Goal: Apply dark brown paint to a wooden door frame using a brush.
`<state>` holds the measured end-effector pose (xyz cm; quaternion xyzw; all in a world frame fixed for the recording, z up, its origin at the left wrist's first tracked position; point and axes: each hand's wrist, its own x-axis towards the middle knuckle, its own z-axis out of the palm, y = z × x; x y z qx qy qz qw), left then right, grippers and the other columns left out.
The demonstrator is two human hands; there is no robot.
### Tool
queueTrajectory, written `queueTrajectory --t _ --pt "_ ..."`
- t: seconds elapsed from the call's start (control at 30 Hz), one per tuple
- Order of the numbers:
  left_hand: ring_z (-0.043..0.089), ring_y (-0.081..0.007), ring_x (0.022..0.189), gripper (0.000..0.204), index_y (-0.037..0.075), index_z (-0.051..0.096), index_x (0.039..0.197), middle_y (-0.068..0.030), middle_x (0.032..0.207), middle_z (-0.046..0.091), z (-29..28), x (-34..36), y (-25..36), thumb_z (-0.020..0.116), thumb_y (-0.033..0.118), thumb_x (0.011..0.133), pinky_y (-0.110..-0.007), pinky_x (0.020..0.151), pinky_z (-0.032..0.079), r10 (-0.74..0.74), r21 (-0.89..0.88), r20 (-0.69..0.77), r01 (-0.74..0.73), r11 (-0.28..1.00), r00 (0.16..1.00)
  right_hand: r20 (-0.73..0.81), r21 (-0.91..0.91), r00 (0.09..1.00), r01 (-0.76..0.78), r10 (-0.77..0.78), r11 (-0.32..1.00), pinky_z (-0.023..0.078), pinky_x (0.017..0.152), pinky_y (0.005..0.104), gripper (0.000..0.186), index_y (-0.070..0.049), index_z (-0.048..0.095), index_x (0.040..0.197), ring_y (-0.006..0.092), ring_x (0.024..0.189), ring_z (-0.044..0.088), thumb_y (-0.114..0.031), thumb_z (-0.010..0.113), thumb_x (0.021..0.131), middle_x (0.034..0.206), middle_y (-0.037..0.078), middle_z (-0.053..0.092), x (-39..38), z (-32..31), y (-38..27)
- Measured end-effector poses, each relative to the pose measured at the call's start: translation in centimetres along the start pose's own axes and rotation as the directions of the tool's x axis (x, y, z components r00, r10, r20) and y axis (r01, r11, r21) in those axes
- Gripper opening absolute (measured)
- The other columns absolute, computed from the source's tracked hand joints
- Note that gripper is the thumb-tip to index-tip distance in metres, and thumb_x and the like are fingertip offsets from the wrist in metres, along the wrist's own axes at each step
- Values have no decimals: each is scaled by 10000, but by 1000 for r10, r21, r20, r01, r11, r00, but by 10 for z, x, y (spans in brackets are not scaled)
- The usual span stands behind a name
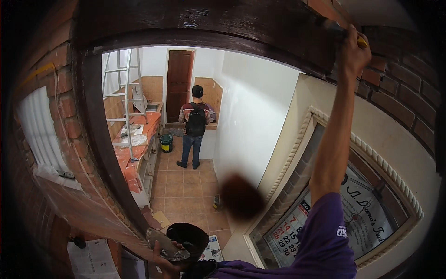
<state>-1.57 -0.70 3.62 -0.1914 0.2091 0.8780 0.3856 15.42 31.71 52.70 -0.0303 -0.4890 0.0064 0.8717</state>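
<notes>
My right hand (354, 52) is raised at the upper right, closed around a paintbrush with a yellow handle (362, 42). The brush's bristle end (329, 25) lies against the dark brown wooden beam (209, 23) over the doorway; parts of the beam shine as if wet. Low in the view, my left hand (163, 260) holds a dark, open paint container (189, 236). A greyish, stained flat piece (171, 249) shows at the fingers; whether it belongs to the container I cannot tell.
Beyond the doorway a person with a black backpack (195, 122) stands facing away on the tiled floor (179, 189). A metal ladder (127, 102) and an orange-covered counter (147, 125) line the left, near a dark bucket (166, 143). A framed window (325, 195) is at the right. A blurred reddish-brown shape (241, 196) hides part of the doorway.
</notes>
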Motion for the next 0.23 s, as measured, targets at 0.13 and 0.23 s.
queueTrajectory --t 0.13,0.23 --pt "538 -254 715 458 77 502 990 -107 785 532 9 -6 -1 492 489 790 -387 680 462 -7 -4 -67 7 1000 998 55 -497 965 248 -255 831 482 663 323 295 -56 654 877 245 707 637 -329 603 779 790 113 662 14 -5 19" --pt "538 -237 717 489 42 498 938 -87 792 554 11 -7 -1 605 471 729 -353 703 451 9 104 44 -14 995 999 134 -451 973 230 -189 862 477 695 324 352 -104 661 921 261 753 628 -422 614 776 861 113 661 8 17 30"
